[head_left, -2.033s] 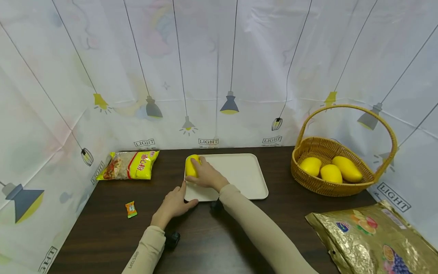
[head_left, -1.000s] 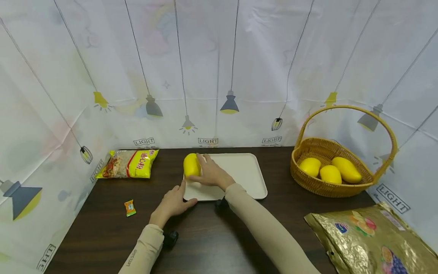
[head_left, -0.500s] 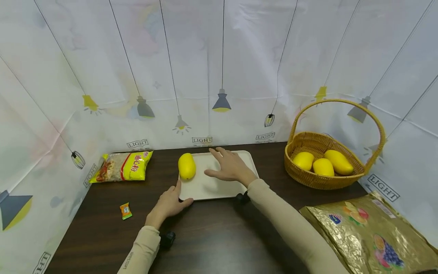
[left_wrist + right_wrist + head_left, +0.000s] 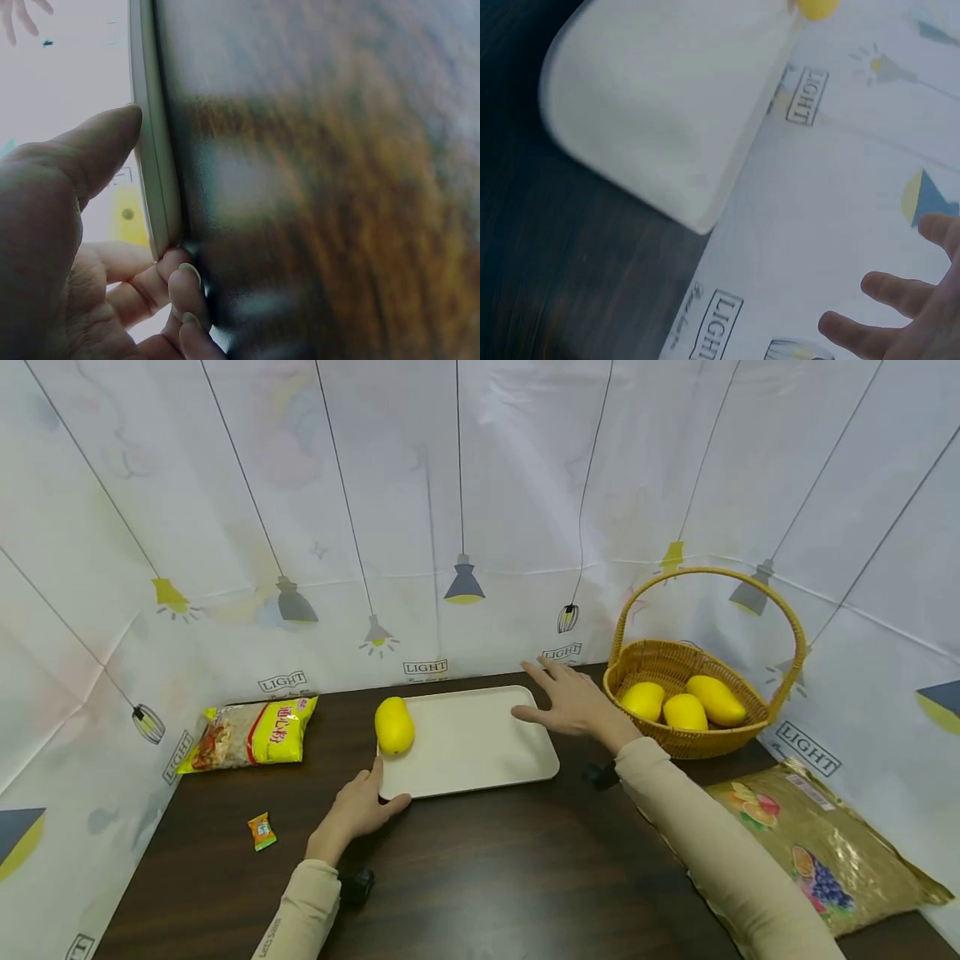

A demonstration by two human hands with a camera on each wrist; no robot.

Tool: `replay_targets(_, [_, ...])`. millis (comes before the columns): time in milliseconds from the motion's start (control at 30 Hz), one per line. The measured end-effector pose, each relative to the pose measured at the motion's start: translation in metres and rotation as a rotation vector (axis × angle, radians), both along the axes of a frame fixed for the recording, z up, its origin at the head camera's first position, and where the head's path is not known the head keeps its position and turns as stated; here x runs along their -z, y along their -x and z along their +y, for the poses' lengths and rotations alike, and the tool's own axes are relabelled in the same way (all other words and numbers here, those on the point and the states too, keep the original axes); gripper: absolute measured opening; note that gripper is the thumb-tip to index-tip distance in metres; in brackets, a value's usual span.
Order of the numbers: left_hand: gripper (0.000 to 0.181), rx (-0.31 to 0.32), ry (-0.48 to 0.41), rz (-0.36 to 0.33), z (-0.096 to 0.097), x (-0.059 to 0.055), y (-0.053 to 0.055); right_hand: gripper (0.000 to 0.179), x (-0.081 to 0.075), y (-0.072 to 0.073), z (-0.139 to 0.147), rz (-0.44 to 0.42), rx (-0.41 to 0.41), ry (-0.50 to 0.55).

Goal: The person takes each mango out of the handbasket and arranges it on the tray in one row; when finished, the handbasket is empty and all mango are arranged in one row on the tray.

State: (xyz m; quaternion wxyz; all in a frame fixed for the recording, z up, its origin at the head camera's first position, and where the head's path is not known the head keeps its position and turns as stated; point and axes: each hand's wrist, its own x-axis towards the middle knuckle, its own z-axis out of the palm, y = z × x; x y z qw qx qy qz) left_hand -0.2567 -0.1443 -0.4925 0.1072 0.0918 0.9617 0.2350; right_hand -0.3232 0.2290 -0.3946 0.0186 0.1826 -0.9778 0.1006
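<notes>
Yellow mango [image 4: 394, 725] sits on the tray [image 4: 476, 743] at 9 o'clock; placed, I'd judge. Your left hand [image 4: 356, 807] braces the 7 o'clock corner, thumb and index straight; your right hand [image 4: 576, 702] is empty, splayed. Next likely calls for reaching the basket [image 4: 678, 743], at its 3 o'clock. Backdrop [image 4: 517, 468] reads LIGHT.

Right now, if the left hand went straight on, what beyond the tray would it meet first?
Most likely the yellow fruit on the tray, just ahead of the left hand, though the gap is unclear.
</notes>
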Motion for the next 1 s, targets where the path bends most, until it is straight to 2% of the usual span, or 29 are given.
replay_targets(200, [0.096, 0.002, 0.001, -0.005, -0.001, 0.002, 0.001, 0.089, -0.01, -0.011, 0.048, 0.014, 0.055, 0.014])
replay_targets(400, [0.096, -0.002, -0.005, -0.001, 0.0, 0.001, 0.002, 0.09, -0.009, -0.016, 0.095, 0.007, 0.139, -0.004])
replay_targets(600, [0.098, -0.002, -0.002, -0.007, 0.0, 0.002, 0.0, 0.089, -0.007, -0.02, 0.126, -0.019, 0.206, 0.012])
replay_targets(767, [0.097, -0.002, -0.007, 0.001, -0.002, 0.005, -0.001, 0.089, -0.001, -0.017, 0.144, -0.041, 0.234, 0.004])
replay_targets(1000, [0.098, 0.002, -0.012, 0.015, -0.002, 0.005, 0.001, 0.086, 0.006, -0.008, 0.165, -0.064, 0.23, -0.023])
